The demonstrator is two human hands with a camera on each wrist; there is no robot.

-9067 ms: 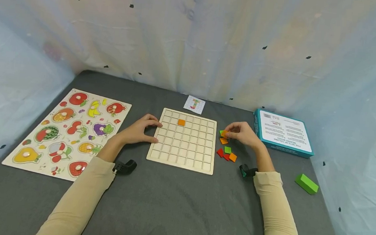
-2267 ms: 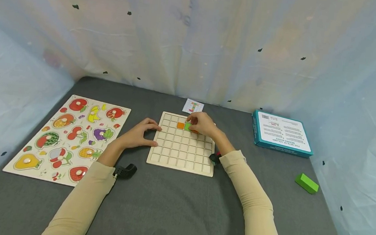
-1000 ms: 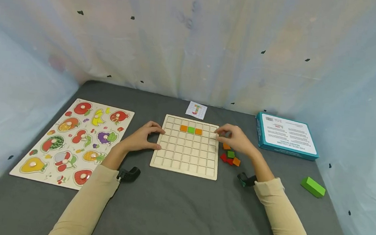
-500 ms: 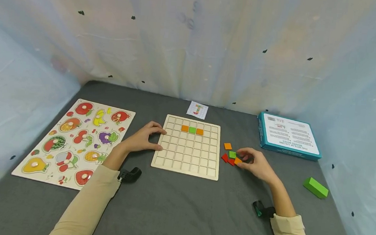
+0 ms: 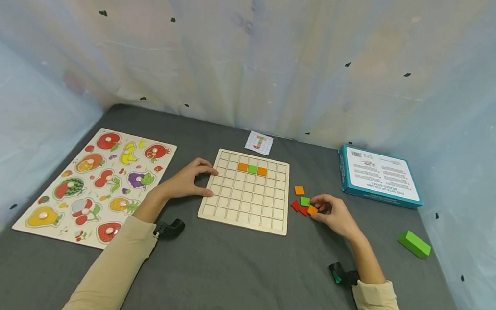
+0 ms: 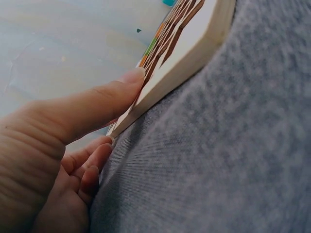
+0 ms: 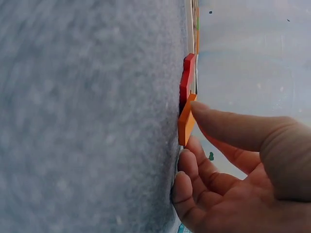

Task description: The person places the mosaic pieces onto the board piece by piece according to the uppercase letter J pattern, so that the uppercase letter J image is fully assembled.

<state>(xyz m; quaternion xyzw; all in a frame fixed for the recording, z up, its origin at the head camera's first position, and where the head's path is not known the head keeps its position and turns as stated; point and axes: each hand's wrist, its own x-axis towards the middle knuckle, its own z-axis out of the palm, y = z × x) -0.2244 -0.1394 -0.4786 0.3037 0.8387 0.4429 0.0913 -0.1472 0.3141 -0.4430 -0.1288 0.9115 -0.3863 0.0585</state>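
Observation:
A wooden grid board (image 5: 243, 209) lies mid-table, with an orange tile (image 5: 242, 167), a green tile (image 5: 252, 169) and another orange tile (image 5: 262, 171) in one row near its far side. My left hand (image 5: 186, 179) rests at the board's left edge, thumb and fingers spread apart; in the left wrist view the thumb (image 6: 104, 104) lies on the rim. Right of the board, my right hand (image 5: 335, 216) pinches a loose orange tile (image 7: 186, 121) between thumb and fingers. Beside it lie red tiles (image 5: 295, 206), a green tile (image 5: 305, 201) and an orange tile (image 5: 299, 190).
A small card with a coloured pattern (image 5: 259, 142) lies behind the board. On the left is a fruit puzzle board (image 5: 70, 213). A teal box (image 5: 381, 176) stands at the back right, with a green block (image 5: 415, 244) nearer the right edge.
A green tile and a second orange tile now sit beside the first orange one on the board. My right hand has moved from the board to the loose tiles. The left hand stays at the edge.

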